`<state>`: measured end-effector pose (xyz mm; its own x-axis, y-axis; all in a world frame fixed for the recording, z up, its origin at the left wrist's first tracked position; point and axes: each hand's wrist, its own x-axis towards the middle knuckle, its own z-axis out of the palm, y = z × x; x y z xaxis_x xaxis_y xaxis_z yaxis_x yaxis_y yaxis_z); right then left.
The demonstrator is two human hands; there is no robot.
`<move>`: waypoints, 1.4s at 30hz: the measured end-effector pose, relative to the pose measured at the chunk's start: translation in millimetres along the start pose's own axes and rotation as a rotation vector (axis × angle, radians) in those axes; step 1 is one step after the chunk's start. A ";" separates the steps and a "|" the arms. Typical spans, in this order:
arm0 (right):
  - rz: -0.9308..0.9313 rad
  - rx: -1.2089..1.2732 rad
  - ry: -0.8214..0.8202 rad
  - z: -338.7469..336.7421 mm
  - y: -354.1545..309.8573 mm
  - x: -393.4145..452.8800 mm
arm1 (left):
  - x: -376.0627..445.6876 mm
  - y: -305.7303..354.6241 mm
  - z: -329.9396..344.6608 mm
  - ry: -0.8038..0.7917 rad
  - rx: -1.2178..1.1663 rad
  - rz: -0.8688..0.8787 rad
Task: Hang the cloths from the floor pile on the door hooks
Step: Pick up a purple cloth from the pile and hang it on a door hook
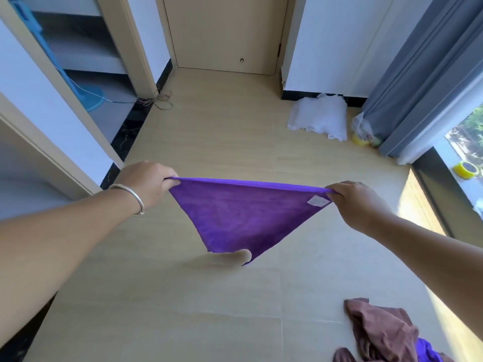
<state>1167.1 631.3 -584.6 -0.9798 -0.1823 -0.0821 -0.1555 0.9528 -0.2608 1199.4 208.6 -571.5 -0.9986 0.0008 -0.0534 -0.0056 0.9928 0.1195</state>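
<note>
- We count one purple cloth [235,215] held up in the air, and on the floor at lower right a pile [386,335] showing one brown cloth with a bit of a second purple one beneath it.
- We also count two yellow tape rolls, one on the sill [466,169] and one by the curtain [360,139], plus one white bundle [320,117] against the far wall.
- One closed door [224,32] stands straight ahead; we cannot make out hooks on it.
- The tiled floor [209,126] runs open between us and the door, bounded by door frames at left and the grey curtain [423,74] at right.
- Our left hand [147,184] pinches the cloth's top left corner, fingers curled round it; a bangle [130,195] circles that wrist.
- Our right hand [358,202] grips the top right corner near a white label [318,201].
- The top edge is stretched taut between both hands, and the rest hangs to a point.
</note>
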 end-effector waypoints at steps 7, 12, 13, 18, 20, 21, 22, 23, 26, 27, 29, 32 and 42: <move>-0.097 0.051 0.026 10.2 5.0 -34.9 | -47.8 -1.3 11.8 0.045 -0.078 -0.025; -0.115 0.091 -0.041 31.9 24.6 -102.8 | -121.5 15.7 36.1 -0.009 -0.109 -0.014; -0.118 0.095 -0.066 39.1 29.4 -120.8 | -140.8 19.9 44.1 -0.035 -0.106 -0.009; -0.178 0.147 -0.204 85.2 58.0 -219.5 | -238.1 46.9 94.6 -0.155 -0.068 -0.006; -0.202 0.148 -0.240 106.5 71.0 -255.3 | -271.6 57.7 119.1 -0.186 -0.096 -0.018; -0.216 0.142 -0.251 118.4 77.3 -272.6 | -287.5 61.9 132.8 -0.205 -0.105 -0.019; -0.222 0.140 -0.259 130.1 82.8 -289.5 | -302.6 65.6 147.0 -0.230 -0.113 -0.018; -0.217 0.140 -0.269 141.6 87.7 -306.0 | -317.4 68.3 161.9 -0.261 -0.121 -0.017; -0.201 0.135 -0.343 175.7 98.5 -346.4 | -359.6 73.2 208.5 -0.341 -0.139 -0.024; -0.199 0.128 -0.378 188.7 101.9 -358.6 | -373.1 74.2 224.2 -0.364 -0.144 -0.032; -0.190 0.119 -0.450 216.2 110.4 -382.5 | -398.1 76.0 255.5 -0.419 -0.154 -0.045; -0.158 0.083 -0.541 249.2 113.8 -409.3 | -431.3 79.7 300.0 -0.507 -0.186 -0.064; -0.003 0.105 -0.673 359.3 127.6 -423.5 | -457.8 72.8 405.4 -0.737 -0.286 -0.240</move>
<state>1607.4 742.9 -928.7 -0.6822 -0.3288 -0.6530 -0.1119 0.9296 -0.3512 1677.7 329.0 -940.3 -0.6782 -0.0306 -0.7342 -0.3270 0.9073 0.2642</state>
